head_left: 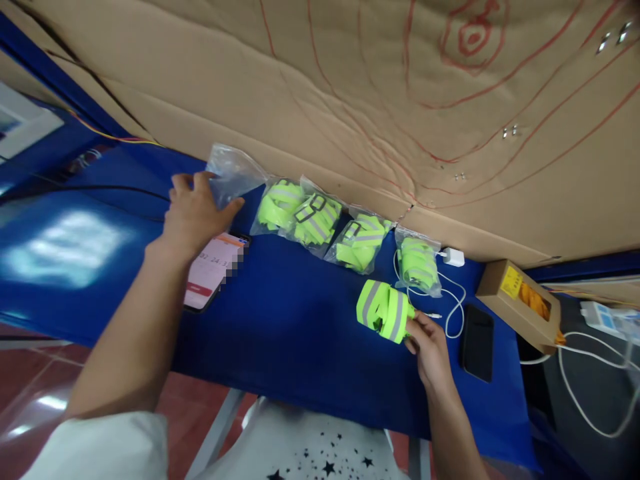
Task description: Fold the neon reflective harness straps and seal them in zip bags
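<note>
My left hand [193, 210] pinches the corner of an empty clear plastic bag [233, 175] near the back of the blue table [290, 333]. My right hand [427, 343] grips a folded neon-yellow reflective band [384, 310] with grey stripes, resting on the table. Three bagged neon bands lie in a row along the cardboard: one [297, 213] near the empty bag, one [361, 241] in the middle, one [419, 265] at the right.
A phone with a lit pink screen [213, 272] lies under my left wrist. A black phone [477, 341], a white charger and cable [453, 293], and a brown cardboard box [523, 303] sit at the right. A cardboard wall [400, 100] stands behind the table.
</note>
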A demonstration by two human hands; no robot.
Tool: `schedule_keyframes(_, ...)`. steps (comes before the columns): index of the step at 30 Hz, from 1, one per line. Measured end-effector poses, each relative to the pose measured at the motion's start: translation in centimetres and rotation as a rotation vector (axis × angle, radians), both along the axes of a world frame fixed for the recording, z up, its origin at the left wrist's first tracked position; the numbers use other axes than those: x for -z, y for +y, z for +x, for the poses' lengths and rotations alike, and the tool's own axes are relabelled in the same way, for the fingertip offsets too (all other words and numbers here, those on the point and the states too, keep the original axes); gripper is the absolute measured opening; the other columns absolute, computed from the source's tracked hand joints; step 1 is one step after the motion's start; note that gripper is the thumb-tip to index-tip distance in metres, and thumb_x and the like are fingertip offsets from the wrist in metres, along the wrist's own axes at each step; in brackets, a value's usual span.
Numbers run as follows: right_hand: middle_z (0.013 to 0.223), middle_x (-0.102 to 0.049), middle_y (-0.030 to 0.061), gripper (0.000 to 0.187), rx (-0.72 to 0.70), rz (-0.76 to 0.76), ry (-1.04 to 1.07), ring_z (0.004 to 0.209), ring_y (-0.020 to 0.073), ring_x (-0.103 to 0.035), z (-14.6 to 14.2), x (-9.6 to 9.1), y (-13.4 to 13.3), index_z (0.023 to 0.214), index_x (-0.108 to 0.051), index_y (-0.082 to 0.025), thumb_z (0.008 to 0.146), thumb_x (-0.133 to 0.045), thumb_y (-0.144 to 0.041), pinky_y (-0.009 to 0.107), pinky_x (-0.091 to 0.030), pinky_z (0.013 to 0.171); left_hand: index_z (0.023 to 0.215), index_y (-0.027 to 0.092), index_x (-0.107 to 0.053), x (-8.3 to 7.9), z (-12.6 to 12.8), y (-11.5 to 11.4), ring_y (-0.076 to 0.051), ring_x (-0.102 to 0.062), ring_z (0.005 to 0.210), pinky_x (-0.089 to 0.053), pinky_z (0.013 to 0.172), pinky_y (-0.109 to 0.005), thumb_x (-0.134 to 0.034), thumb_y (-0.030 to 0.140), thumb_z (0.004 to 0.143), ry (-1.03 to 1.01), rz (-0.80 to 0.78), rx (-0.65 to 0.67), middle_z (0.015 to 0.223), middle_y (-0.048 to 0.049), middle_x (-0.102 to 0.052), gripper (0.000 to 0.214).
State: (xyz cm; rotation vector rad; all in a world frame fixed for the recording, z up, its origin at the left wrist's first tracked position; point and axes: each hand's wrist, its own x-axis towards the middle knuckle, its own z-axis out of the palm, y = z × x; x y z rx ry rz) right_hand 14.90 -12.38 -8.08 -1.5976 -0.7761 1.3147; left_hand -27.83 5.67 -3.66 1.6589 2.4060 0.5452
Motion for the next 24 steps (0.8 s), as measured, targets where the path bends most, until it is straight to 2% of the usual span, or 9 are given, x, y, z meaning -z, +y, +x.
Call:
schedule_keyframes(3,0.058,-0.039,-0.0069,0.043,-0.001,0.031,-0.094,0.049,0.0071,-0.036,0.2,0.7,0.3,0.081,-0.067,-0.018,0.084,-0.077,-0.059,0.022,-0.030,0.047,0.162,0.002,-0.031,0.0,0.2,-0.2,-0.058,-0.032,0.151,-0.034,0.118,-0.073,-0.061,0.062,0.093,-0.024,-0.128,-0.007,0.167,-0.0341,-0.022,0.097)
schedule_keyframes(7,0.063,-0.052,-0.0038,0.050,0.035,0.055,-0.256,0.055,0.0125,-0.048,0.2,1.0,-0.6,0.115,-0.072,-0.018,0.091,-0.069,-0.061,0.026,-0.038,0.052,0.165,-0.002,-0.016,-1.2,2.2,-1.8,-0.054,-0.008,0.161,-0.031,0.117,-0.079,-0.047,0.066,0.098,0.099,-0.001,0.042,0.173,-0.0335,0.003,0.101)
schedule_keyframes(11,0.112,-0.069,0.0109,0.049,0.082,0.368,-0.733,0.095,0.0227,-0.066,-0.5,0.0,-3.0,0.143,-0.061,-0.022,0.104,-0.053,-0.050,0.038,-0.053,0.084,0.164,0.001,-0.028,-1.2,2.8,-1.1,-0.040,-0.011,0.164,-0.022,0.130,-0.062,-0.033,0.050,0.107,0.156,0.216,0.175,0.176,-0.0265,-0.005,0.075)
schedule_keyframes(13,0.140,-0.061,0.0154,0.054,-0.065,0.611,-0.918,0.124,0.0295,-0.061,-1.4,-0.8,-4.2,0.154,-0.051,-0.025,0.107,-0.045,-0.049,0.046,-0.050,0.101,0.168,0.009,-0.018,0.0,1.8,0.9,-0.034,-0.007,0.166,-0.015,0.132,-0.057,-0.031,0.044,0.108,0.089,0.158,0.218,0.178,-0.0203,-0.002,0.070)
schedule_keyframes(15,0.158,-0.049,0.0154,0.060,-0.345,0.764,-1.047,0.145,0.0340,-0.048,-2.6,-1.5,-4.9,0.161,-0.042,-0.027,0.107,-0.042,-0.053,0.052,-0.042,0.113,0.167,0.004,-0.009,1.5,0.4,3.1,-0.036,-0.013,0.164,-0.017,0.129,-0.063,-0.035,0.042,0.107,-0.017,-0.053,0.213,0.175,-0.0254,-0.012,0.075)
schedule_keyframes(17,0.168,-0.038,0.0134,0.062,-0.597,0.745,-1.177,0.155,0.0356,-0.036,-3.8,-1.7,-5.0,0.163,-0.038,-0.028,0.106,-0.046,-0.052,0.056,-0.031,0.121,0.162,-0.001,-0.024,2.7,-0.8,4.7,-0.041,-0.021,0.161,-0.019,0.124,-0.071,-0.044,0.048,0.104,-0.048,-0.144,0.204,0.170,-0.0305,-0.025,0.079)
schedule_keyframes(19,0.171,-0.035,0.0120,0.060,-0.729,0.647,-1.294,0.158,0.0353,-0.033,-4.7,-1.2,-4.6,0.162,-0.040,-0.028,0.106,-0.052,-0.043,0.059,-0.023,0.126,0.158,-0.002,-0.032,3.0,-1.3,5.1,-0.041,-0.025,0.159,-0.017,0.123,-0.072,-0.046,0.053,0.103,-0.044,-0.129,0.198,0.169,-0.0295,-0.030,0.079)
schedule_keyframes(22,0.171,-0.035,0.0101,0.054,-0.774,0.570,-1.376,0.158,0.0342,-0.035,-4.8,0.1,-3.9,0.159,-0.045,-0.029,0.106,-0.054,-0.035,0.061,-0.018,0.126,0.156,-0.001,-0.035,2.0,-0.8,4.2,-0.033,-0.031,0.155,-0.019,0.127,-0.059,-0.042,0.048,0.104,-0.017,0.003,0.214,0.169,-0.0235,-0.034,0.072)
schedule_keyframes(24,0.173,-0.033,0.0092,0.052,-0.765,0.556,-1.389,0.158,0.0337,-0.035,-4.1,0.9,-3.6,0.157,-0.047,-0.031,0.106,-0.055,-0.035,0.061,-0.017,0.126,0.152,0.002,-0.044,1.1,0.1,3.5,-0.027,-0.043,0.145,-0.028,0.125,-0.048,-0.043,0.046,0.104,-0.015,0.077,0.256,0.161,-0.0186,-0.047,0.065)
